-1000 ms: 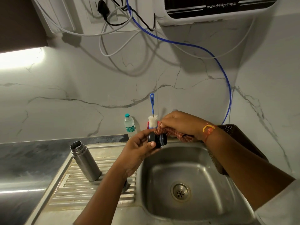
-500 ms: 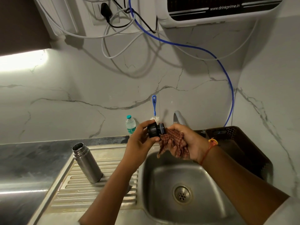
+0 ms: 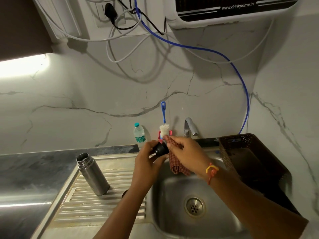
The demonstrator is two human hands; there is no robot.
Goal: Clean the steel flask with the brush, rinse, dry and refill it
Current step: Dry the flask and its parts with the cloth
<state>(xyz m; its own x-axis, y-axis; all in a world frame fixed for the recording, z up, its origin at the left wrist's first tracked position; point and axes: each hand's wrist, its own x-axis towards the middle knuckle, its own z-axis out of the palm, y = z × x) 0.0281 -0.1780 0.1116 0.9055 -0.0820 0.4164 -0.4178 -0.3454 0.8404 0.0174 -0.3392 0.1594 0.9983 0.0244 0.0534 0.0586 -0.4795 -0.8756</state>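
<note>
The steel flask (image 3: 92, 173) stands on its base on the ribbed drainboard (image 3: 103, 202), to the left of the sink basin (image 3: 174, 195), with its mouth uncovered and facing up; neither hand touches it. Both hands are raised over the rear left corner of the basin. The left hand (image 3: 146, 160) grips the black cap (image 3: 160, 149), fingers and thumb curled round its body. The right hand (image 3: 189, 152) grips a red-brown checked cloth (image 3: 175, 163): the upper part of the cloth is bunched in the fingers and pressed against the cap, and the loose end hangs below the hand above the basin. A yellow and orange thread band (image 3: 212, 170) sits on the right wrist. The brush (image 3: 163, 114) stands upright against the marble wall behind the hands, blue handle up and white bristles down in a red holder (image 3: 170, 132). A small plastic bottle (image 3: 139, 134) with a teal cap stands just to the left of the brush. The tap (image 3: 189, 126) rises to the right of the brush. A brown perforated basket (image 3: 241, 140) sits at the right of the basin. The drain (image 3: 194, 207) lies in the basin floor. The dark surface (image 3: 34, 169) extends to the left of the drainboard.
</note>
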